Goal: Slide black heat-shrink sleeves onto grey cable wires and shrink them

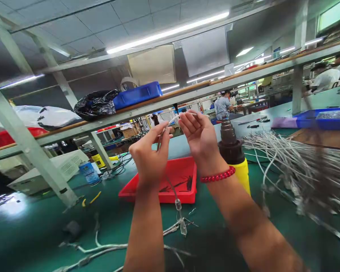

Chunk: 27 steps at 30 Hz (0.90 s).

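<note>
Raised in front of me, my left hand (153,155) pinches a thin cable between thumb and fingers. My right hand (200,139), with a red bead bracelet (218,175) at its wrist, has its fingers curled around the cable's other part. A pale stretch of the cable (174,120) spans the gap between the hands. From the left hand the cable hangs down to clear plastic connectors (183,226) above the table. Behind the hands sits a red tray (171,197) with small dark pieces. A yellow heat gun (243,173) with a dark stepped nozzle stands beside my right wrist.
A large heap of pale cables (300,166) covers the right side of the green table (31,238). More cables (102,249) lie at front left. A blue can (89,173) stands near the shelf post. The shelf carries a blue bin (138,95). A person (223,106) sits farther back.
</note>
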Motion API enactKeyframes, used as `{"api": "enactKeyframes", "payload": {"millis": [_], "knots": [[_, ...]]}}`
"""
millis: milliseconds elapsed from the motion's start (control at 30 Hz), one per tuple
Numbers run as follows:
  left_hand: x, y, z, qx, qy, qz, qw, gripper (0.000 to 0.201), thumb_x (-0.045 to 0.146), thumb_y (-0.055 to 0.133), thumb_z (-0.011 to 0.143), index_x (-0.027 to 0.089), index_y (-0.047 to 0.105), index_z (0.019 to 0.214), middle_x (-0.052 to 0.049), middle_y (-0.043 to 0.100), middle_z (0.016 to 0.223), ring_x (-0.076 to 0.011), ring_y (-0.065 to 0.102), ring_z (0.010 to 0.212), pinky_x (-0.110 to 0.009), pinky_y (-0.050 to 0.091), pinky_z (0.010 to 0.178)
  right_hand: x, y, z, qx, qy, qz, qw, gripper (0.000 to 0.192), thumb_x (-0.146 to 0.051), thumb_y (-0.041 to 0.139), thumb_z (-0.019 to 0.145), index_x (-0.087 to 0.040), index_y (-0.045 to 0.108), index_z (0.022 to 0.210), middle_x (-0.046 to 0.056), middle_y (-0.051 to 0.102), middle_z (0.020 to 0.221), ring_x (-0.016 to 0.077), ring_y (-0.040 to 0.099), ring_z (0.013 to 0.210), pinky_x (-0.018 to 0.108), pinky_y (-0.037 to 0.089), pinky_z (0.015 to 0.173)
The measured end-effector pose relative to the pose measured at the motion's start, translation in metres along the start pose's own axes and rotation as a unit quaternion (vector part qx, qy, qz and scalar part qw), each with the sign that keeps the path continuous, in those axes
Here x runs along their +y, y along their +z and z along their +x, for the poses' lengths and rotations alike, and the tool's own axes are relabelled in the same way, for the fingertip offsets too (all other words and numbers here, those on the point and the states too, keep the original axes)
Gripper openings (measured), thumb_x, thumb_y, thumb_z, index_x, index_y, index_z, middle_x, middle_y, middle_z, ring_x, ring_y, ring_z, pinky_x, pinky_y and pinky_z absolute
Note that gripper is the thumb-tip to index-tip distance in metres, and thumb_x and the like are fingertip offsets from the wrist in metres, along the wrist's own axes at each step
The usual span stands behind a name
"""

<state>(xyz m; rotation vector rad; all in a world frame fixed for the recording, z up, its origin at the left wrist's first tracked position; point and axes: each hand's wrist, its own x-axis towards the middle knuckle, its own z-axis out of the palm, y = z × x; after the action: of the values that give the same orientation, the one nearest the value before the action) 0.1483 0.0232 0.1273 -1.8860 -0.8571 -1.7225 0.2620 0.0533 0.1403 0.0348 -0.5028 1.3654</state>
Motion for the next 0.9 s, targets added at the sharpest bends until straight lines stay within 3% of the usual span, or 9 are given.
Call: {"api": "enactKeyframes", "payload": {"millis": [133, 333, 500, 900], "knots": [[-0.005, 0.0042, -0.0024, -0.019, -0.026, -0.055, 0.998, 0.016, 0.022, 0.061, 0.088, 0.019, 0.069, 0.101, -0.001, 0.074, 0.089, -0.0138, 0.072, 0.074, -0.022, 0.058, 0.064, -0.0052, -0.0002, 0.0004, 0.008, 0.008, 0.04, 0.999, 0.032, -0.017, 0.035, 0.091, -0.016, 0.057, 0.069, -0.002, 0.063, 0.051, 0.0111, 0.067, 0.055, 0.025, 0.058, 0.063], [-0.0069, 0.0061, -0.0045, -0.051, -0.06, -0.093, 0.993, 0.015, 0.023, 0.06, 0.088, 0.019, 0.068, 0.1, 0.0, 0.073, 0.081, -0.011, 0.069, 0.062, -0.02, 0.056, 0.057, -0.0041, -0.0058, 0.0051, 0.004, -0.031, 0.015, 0.999, 0.028, -0.018, 0.034, 0.09, -0.018, 0.054, 0.071, -0.006, 0.053, 0.047, 0.01, 0.063, 0.052, 0.027, 0.057, 0.071], [-0.0079, 0.0006, -0.0031, -0.073, -0.072, -0.11, 0.989, 0.012, 0.023, 0.063, 0.086, 0.019, 0.07, 0.094, 0.0, 0.073, 0.077, -0.0118, 0.069, 0.06, -0.021, 0.057, 0.058, -0.0029, -0.0048, 0.004, -0.016, -0.067, -0.009, 0.998, 0.031, -0.018, 0.035, 0.09, -0.018, 0.053, 0.066, -0.006, 0.049, 0.044, 0.009, 0.059, 0.047, 0.023, 0.054, 0.061], [-0.0085, 0.002, -0.0032, -0.139, -0.075, -0.109, 0.981, 0.006, 0.022, 0.065, 0.084, 0.019, 0.069, 0.087, 0.0, 0.073, 0.078, -0.0131, 0.07, 0.062, -0.02, 0.056, 0.057, -0.0028, -0.009, 0.0051, 0.042, -0.074, -0.028, 0.996, 0.029, -0.018, 0.038, 0.089, -0.017, 0.051, 0.063, -0.008, 0.045, 0.043, 0.0056, 0.053, 0.04, 0.017, 0.05, 0.053]]}}
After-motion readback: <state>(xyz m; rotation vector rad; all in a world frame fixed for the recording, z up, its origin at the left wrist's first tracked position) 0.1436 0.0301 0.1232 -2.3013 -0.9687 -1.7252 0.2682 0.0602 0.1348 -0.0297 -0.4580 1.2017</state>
